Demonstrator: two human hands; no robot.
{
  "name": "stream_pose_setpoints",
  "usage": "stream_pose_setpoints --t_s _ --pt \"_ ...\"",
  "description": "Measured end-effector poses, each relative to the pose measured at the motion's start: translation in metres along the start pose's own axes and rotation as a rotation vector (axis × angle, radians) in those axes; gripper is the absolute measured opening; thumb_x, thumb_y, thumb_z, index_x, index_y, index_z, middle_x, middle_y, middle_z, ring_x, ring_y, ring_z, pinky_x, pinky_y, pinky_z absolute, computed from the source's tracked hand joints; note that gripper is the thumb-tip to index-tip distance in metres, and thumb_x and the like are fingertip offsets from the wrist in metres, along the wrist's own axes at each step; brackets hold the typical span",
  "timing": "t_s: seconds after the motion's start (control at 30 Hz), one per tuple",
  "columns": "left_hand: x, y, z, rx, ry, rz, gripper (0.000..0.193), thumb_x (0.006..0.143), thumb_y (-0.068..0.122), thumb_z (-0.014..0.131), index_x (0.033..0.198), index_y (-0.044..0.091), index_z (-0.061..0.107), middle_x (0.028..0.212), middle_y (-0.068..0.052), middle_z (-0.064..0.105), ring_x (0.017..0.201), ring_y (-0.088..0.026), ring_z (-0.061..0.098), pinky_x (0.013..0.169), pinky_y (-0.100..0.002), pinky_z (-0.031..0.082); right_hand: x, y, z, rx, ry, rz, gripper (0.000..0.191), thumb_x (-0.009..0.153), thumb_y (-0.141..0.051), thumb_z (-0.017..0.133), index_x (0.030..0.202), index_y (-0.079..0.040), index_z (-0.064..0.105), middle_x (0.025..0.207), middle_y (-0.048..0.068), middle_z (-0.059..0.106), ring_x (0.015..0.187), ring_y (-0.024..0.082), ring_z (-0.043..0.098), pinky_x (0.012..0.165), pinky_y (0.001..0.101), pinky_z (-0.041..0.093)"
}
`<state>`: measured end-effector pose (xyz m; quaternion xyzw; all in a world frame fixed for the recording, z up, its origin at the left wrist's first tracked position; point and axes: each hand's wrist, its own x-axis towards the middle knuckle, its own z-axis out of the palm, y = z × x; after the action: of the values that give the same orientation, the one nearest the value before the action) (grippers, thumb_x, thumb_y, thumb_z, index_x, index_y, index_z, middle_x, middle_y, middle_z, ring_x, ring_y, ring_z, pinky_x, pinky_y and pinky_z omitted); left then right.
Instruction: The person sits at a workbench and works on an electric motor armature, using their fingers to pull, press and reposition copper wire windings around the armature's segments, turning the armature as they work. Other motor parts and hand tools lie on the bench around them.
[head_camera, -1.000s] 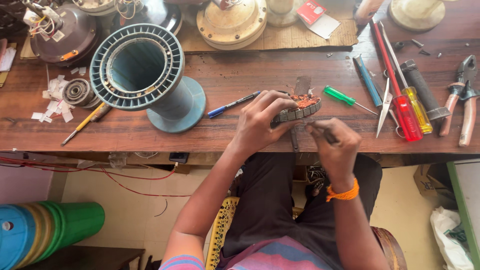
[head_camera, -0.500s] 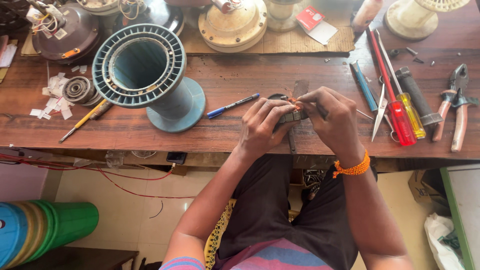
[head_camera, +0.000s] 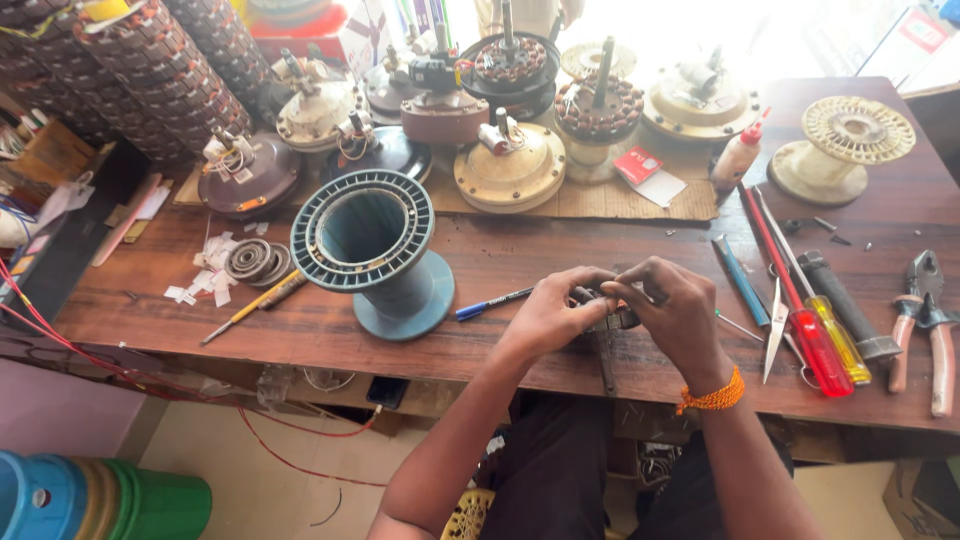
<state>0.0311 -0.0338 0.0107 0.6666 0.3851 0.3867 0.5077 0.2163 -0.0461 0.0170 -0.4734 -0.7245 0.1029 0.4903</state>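
On wooden workbench (head_camera: 300, 330), both hands (head_camera: 620, 310) enclose small motor part (head_camera: 610, 318).

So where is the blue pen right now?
In the head view the blue pen lies on the wooden table, just left of the left hand and right of the blue spool's base.

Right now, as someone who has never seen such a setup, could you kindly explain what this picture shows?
The picture comes from a camera worn on a person's head, looking down at a wooden workbench. The left hand and right hand meet over a small dark part, mostly hidden by the fingers. To the left stand a big blue-grey spool and a blue pen. To the right lie a red screwdriver, a yellow screwdriver and pliers. Round motor parts crowd the back.
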Motion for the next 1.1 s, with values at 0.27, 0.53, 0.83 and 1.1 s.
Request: stream_pose_setpoints --t_s 0.27,0.53,0.83,1.1 --pt "0.009 -0.007 -0.038 0.052 -0.200 -0.171 0.030 0.090 0.027 0.075 0.108 0.004 0.074 0.089 0.000 0.070 0.082 -0.008 0.060 0.072 -0.029 0.048 -0.011 -0.022 -0.013 0.076 -0.072 -0.043 0.016 0.084 -0.014 0.080 0.092 -0.003 0.070 0.087 0.012 0.073 0.075 0.025 0.072 0.067 0.0365 0.054" --pt "-0.004 -0.050 -0.106 -0.032 -0.296 -0.094 0.012 0.097 0.004 0.067 0.105 -0.004 0.069 0.104 -0.007 0.065 0.096 -0.012 0.060 0.085 -0.024 0.045 -0.086 -0.067 0.018 0.177 -0.120 0.105 0.038 0.101 -0.046 0.067 0.091 -0.010 0.062 0.072 0.012 0.060 0.073 0.032 0.067 0.063 0.0422 0.049" --pt "-0.020 -0.034 -0.089 -0.018 -0.318 0.281 0.046 0.090 0.019 0.079 0.124 -0.003 0.059 0.137 -0.017 0.060 0.133 -0.028 0.059 0.112 -0.038 0.048 -0.076 -0.071 0.024 0.497 -0.074 0.223 0.009 0.088 -0.009 0.072 0.096 -0.007 0.071 0.085 0.012 0.065 0.075 0.026 0.068 0.069 0.0365 0.054" --pt "-0.035 0.033 -0.018 0.198 -0.087 0.235 0.045 0.091 0.019 0.079 0.133 0.010 0.066 0.132 -0.006 0.063 0.115 -0.018 0.066 0.099 -0.034 0.057 -0.074 -0.066 -0.001 0.544 0.149 0.516 0.022 0.100 -0.021 0.073 0.097 0.000 0.070 0.084 -0.004 0.065 0.078 0.002 0.056 0.067 0.0219 0.046"
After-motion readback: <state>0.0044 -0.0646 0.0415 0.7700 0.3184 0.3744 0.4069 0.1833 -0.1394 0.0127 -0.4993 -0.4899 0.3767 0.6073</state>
